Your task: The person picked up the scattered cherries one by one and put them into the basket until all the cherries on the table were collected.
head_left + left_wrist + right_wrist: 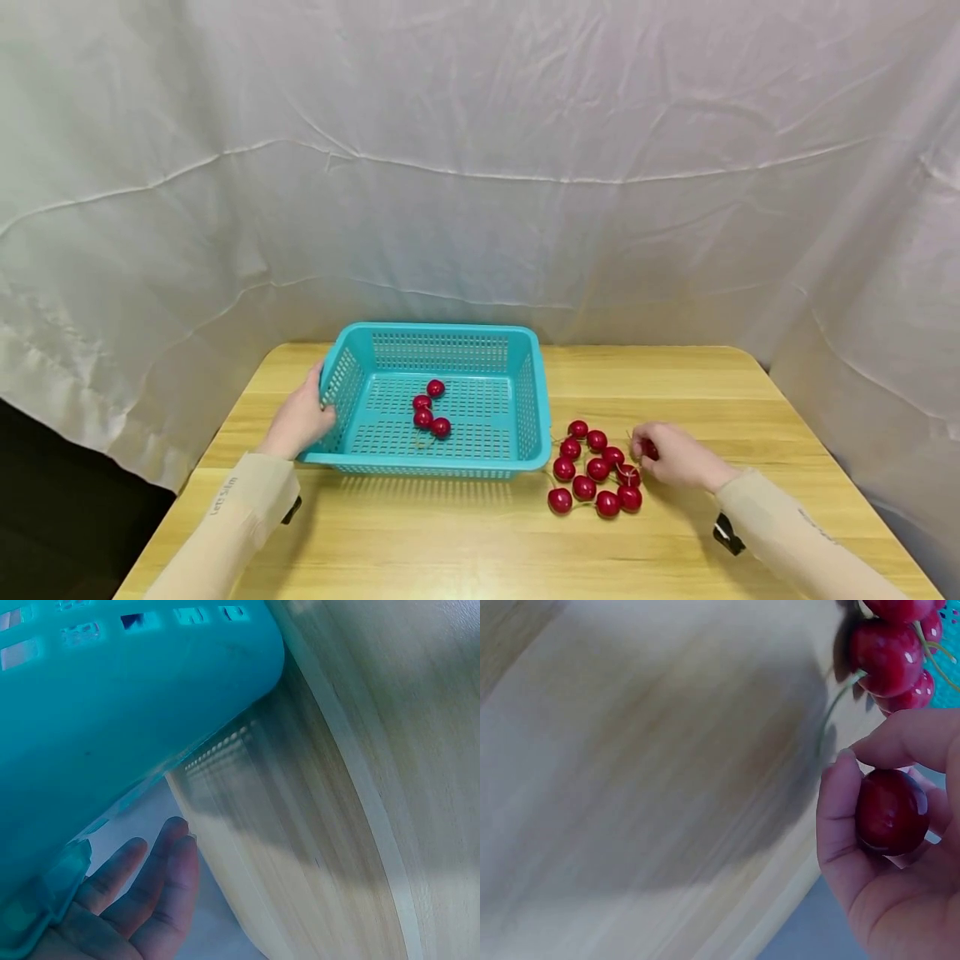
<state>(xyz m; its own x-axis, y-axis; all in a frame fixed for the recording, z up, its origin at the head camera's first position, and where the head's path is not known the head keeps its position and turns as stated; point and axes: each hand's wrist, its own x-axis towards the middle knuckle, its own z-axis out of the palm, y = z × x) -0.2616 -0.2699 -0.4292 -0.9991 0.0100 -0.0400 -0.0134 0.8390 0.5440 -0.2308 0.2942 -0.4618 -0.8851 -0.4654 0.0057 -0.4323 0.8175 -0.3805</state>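
A turquoise plastic basket (435, 460) with slotted walls is at the left and middle of the table. My left hand (298, 419) grips its left rim, thumb inside. In the left wrist view the fingers (165, 892) reach along the basket's outer side. Inside it, several red cherries (423, 418) lie in a loose curve on the bottom. To the right, a cluster of red cherries (597, 469) with thin stems is spread on the wood. At that cluster's right edge, my right hand (678, 456) holds one dark red cherry (892, 812) between thumb and fingers.
The pale wooden table (465, 542) has rounded far corners. A whitish cloth (480, 233) hangs behind it and along both sides. The nearest loose cherries lie close to the basket's right wall. Bare wood extends in front of the basket.
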